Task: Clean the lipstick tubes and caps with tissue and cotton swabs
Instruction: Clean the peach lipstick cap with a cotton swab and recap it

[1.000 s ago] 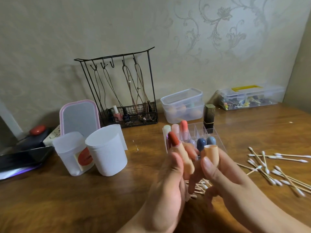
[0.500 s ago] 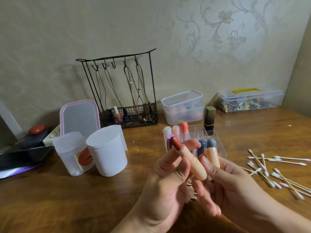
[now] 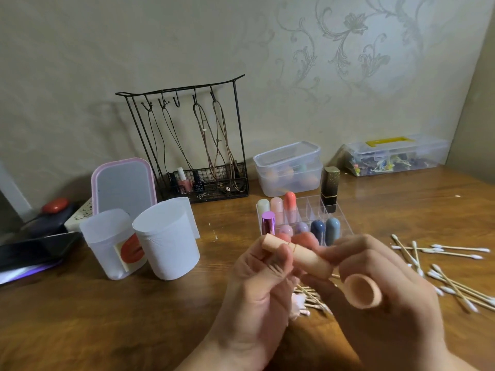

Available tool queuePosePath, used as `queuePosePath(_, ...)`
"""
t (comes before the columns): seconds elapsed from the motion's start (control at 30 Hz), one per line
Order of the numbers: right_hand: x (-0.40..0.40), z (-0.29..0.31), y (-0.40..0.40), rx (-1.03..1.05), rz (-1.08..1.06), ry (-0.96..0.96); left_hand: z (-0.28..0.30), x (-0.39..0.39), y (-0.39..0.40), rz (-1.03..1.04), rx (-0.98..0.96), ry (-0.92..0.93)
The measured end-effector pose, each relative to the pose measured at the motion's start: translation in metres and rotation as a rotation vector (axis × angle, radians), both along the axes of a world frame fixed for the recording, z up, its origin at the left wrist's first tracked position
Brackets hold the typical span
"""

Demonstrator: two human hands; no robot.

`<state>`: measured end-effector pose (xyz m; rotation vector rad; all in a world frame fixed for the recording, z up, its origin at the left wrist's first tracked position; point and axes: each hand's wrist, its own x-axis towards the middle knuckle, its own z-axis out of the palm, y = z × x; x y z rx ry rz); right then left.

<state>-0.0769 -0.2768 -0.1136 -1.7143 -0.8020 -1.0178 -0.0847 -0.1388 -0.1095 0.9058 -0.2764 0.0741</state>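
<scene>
The left hand (image 3: 257, 277) pinches the peach lipstick tube (image 3: 297, 257); the right hand (image 3: 380, 277) grips its cap (image 3: 363, 290), somewhat blurred. Probably best to swab inside the cap's rim gently, holding it steady.

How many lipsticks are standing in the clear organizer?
9 visible: three back left, a purple metallic one front left, four across the front row, a black-gold one back right. Hands may hide more.

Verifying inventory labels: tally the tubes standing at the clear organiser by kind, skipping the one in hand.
Rounded capsule tubes: 7
Metallic purple tube: 1
Black-and-gold square tube: 1
Total: 9
</scene>
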Motion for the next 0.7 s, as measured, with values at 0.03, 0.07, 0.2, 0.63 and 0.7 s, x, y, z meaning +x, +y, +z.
queuePosePath(0.03, -0.003, 0.0, 0.003, -0.027, -0.032, 0.011, 0.0, -0.002, -0.001, -0.048, -0.023, -0.001)
queuePosePath(0.07, -0.001, -0.001, 0.002, -0.057, 0.004, 0.023, 0.004, -0.005, -0.002, -0.046, -0.012, 0.035)
queuePosePath(0.2, -0.002, 0.004, -0.005, -0.114, 0.243, 0.252, 0.008, -0.004, 0.001, 0.18, 0.108, 0.071)
queuePosePath(0.63, 0.013, 0.012, -0.018, -0.144, 0.14, 0.35, 0.013, -0.004, 0.015, 0.334, 0.867, -0.208)
queuePosePath(0.7, 0.014, 0.013, -0.019, -0.178, 0.154, 0.357, 0.014, -0.004, 0.015, 0.317, 0.918, -0.22)
